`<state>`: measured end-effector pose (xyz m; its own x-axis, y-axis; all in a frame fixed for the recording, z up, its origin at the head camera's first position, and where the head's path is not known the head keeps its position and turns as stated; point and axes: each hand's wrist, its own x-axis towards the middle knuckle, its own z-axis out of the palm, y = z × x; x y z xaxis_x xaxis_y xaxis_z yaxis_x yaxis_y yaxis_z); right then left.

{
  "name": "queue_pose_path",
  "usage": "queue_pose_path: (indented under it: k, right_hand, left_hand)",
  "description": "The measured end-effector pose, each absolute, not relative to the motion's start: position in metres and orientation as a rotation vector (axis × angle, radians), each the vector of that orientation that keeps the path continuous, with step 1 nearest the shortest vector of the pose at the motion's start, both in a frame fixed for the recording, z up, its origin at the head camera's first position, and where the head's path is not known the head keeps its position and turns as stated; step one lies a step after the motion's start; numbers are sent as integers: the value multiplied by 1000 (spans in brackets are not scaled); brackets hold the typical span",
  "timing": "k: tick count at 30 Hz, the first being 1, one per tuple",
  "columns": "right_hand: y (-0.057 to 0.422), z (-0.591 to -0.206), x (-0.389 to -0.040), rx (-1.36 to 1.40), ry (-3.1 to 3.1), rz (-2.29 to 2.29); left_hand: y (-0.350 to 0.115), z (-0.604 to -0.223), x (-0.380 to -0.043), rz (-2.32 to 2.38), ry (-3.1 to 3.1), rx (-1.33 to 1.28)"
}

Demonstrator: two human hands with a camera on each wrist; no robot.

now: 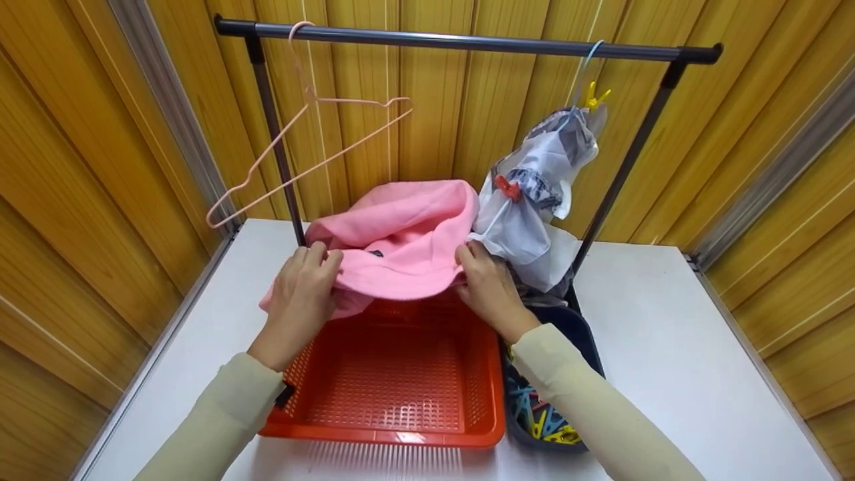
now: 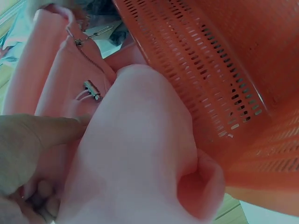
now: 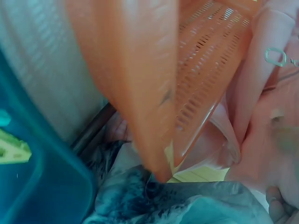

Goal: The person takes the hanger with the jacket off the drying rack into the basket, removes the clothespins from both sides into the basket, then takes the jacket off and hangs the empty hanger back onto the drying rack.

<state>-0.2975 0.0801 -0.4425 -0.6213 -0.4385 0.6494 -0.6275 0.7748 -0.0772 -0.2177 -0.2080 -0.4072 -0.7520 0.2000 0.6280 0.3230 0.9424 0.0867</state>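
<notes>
Both hands grip a pink zip-up garment (image 1: 414, 260) by its near edge and hold it spread over the far end of a red-orange basket (image 1: 381, 437). My left hand (image 1: 304, 284) pinches the cloth at the left, and my right hand (image 1: 487, 284) grips it at the right. In the left wrist view, a metal zipper pull (image 2: 78, 42) and a small metal cord end (image 2: 92, 90) show on the garment, with a sleeve-like fold hanging beside the basket. Fingertips of the right hand curl against the cloth in the right wrist view.
A pink hanger (image 1: 308, 93) hangs from the dark rail (image 1: 467, 41) at the left. At the right a grey and white garment (image 1: 534, 160) hangs on a blue hanger, with red (image 1: 507, 188) and yellow (image 1: 593, 99) clothespins. A dark bin (image 1: 594, 347) holds several clothespins.
</notes>
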Motion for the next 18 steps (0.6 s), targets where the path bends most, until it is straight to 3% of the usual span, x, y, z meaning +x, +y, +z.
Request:
queue_pose_path:
  k: [9, 18]
  right_hand:
    - [64, -441, -294, 556, -2531, 620]
    - [43, -434, -292, 358, -2628, 1040]
  left_hand:
    - [-201, -416, -232, -139, -2443, -313]
    - [-184, -423, -240, -360, -2500, -187]
